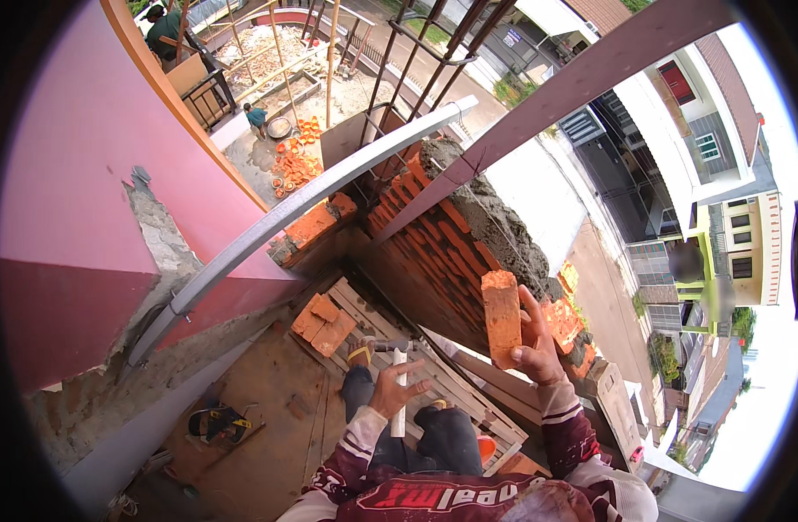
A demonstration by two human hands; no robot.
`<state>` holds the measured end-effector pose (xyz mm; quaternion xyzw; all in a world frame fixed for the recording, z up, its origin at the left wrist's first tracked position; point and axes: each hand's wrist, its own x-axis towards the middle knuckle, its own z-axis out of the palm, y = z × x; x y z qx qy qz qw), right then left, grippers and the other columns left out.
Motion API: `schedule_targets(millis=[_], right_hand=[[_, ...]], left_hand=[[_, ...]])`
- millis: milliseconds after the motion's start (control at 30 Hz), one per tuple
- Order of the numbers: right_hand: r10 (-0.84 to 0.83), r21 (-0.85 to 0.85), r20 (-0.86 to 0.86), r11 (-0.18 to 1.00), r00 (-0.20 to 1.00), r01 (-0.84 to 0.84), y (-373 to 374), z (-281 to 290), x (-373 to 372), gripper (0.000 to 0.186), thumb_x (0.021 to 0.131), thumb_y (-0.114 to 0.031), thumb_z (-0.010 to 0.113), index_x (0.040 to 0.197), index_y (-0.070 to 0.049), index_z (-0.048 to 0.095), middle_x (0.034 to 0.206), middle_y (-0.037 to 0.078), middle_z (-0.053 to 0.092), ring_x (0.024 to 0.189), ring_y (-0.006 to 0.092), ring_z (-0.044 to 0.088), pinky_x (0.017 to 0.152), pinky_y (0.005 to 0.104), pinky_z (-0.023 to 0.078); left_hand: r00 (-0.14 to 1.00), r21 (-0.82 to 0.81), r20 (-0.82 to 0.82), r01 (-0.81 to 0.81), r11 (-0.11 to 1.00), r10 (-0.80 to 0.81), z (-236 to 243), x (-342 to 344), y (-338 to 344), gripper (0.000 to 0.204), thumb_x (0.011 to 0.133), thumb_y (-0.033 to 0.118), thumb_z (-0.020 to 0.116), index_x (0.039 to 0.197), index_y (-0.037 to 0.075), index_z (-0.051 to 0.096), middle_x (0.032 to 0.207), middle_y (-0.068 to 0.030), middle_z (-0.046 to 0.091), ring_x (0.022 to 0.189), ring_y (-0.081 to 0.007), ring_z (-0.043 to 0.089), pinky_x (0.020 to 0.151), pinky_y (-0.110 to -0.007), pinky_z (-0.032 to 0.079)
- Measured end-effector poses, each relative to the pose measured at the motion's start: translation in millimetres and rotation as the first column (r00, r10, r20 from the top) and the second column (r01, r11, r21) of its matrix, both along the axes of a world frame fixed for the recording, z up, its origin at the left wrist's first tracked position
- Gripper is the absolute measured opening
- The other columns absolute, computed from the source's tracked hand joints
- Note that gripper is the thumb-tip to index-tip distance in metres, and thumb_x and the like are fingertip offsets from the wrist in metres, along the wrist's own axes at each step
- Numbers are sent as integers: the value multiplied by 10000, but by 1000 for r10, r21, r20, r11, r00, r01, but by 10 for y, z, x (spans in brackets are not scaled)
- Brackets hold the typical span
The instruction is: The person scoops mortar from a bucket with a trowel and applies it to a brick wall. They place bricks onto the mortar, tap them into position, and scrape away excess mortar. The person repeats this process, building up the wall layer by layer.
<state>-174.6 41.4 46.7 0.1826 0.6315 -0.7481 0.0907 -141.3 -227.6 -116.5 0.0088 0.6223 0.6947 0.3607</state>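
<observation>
In my right hand (540, 341) I hold an orange brick (500, 317) upright, the thumb at its lower end and the fingers along its far side. It is raised beside a brick wall (434, 239) whose top carries wet grey mortar (503, 213). My left hand (394, 391) is around a hammer's white handle (399, 424), thumb and fingers crossing it loosely. The dark hammer head (385, 345) points away from me, above the wooden planks (468, 391).
Several bricks (323, 324) lie at the planks' far end. A grey metal bar (303, 196) and a long wooden beam (538, 113) cross ahead. Steel rebar (416, 65) rises beyond the wall. A dark bucket (216, 424) with tools stands lower left. Far below, a person (255, 117) works near scattered bricks.
</observation>
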Motion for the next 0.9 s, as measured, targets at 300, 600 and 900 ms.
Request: schedule_targets(millis=[300,600,900], right_hand=[[114,575,-142,818,983,-12,927,-56,-2119,927,745,-131,816,1520,-22,319,1379,187,506,1198,262,585,1020,368,489],[311,569,17,779,950,-265,791,-525,-2993,578,750,-103,803,1246,40,542,1066,121,668,914,199,679,771,316,567],[491,691,-169,678,855,-252,558,-526,-3056,789,770,-118,797,1435,64,414,1364,196,549,1231,271,552,1008,366,470]], left_hand=[[893,-478,271,-200,855,360,-643,744,-1295,533,763,385,830,1049,-55,737,1016,-148,739,962,-200,678,911,-312,493],[783,-831,226,-156,535,580,-1104,2611,-2149,401,736,363,824,812,-22,746,843,-106,740,769,-242,681,769,-367,518],[713,-834,280,-150,530,643,-1168,3396,-1525,413,734,378,818,787,-26,752,714,-114,721,655,-214,673,705,-355,524]])
